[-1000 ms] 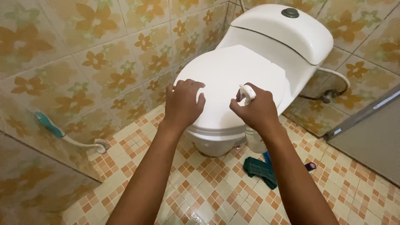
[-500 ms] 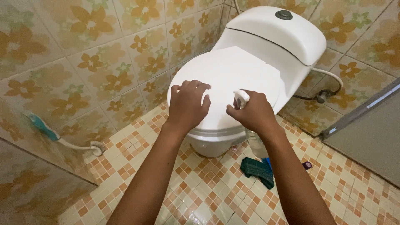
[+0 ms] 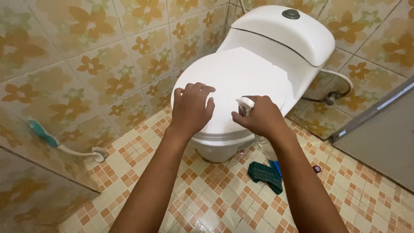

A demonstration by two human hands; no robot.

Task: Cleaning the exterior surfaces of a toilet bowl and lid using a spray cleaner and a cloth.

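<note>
A white toilet (image 3: 276, 56) stands in the corner with its lid (image 3: 235, 77) down. My left hand (image 3: 191, 108) rests on the front left part of the lid, fingers bent and slightly apart. My right hand (image 3: 258, 116) grips a white spray bottle (image 3: 246, 105); its nozzle sticks out past my fingers over the front of the lid, and the clear bottle body (image 3: 266, 149) hangs below my wrist.
A dark green cloth (image 3: 265, 174) lies on the orange-and-white tiled floor beside the toilet base, near a small dark cap (image 3: 317, 168). A teal-handled bidet sprayer (image 3: 41, 132) hangs on the left wall. A grey door (image 3: 379, 138) is at the right.
Both hands have shifted slightly left and down over the lid as the view moved. The right hand still holds the spray bottle.
</note>
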